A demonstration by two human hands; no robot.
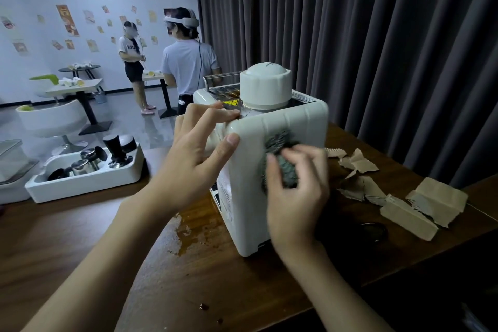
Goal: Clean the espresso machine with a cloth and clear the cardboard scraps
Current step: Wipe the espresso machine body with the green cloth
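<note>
Two hands engaged: my left hand (199, 155) braces flat-fingered on the espresso machine (299, 121), right hand (296, 197) clutches the cloth (287, 173); hard scrubbing could skid it over the spill (186, 236).

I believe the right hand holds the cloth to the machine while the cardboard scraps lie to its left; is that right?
Not quite: the head view shows the cardboard scraps right of the espresso machine; the right hand does hold the cloth.

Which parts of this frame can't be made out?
Head view only.
- The cloth: blurred, mostly covered by the right hand.
- Far sides of the espresso machine: face away from the camera.
- Its side label: print too small, partly behind the left hand.
- Dark round object beside the cardboard scraps: lost in shadow.
</note>
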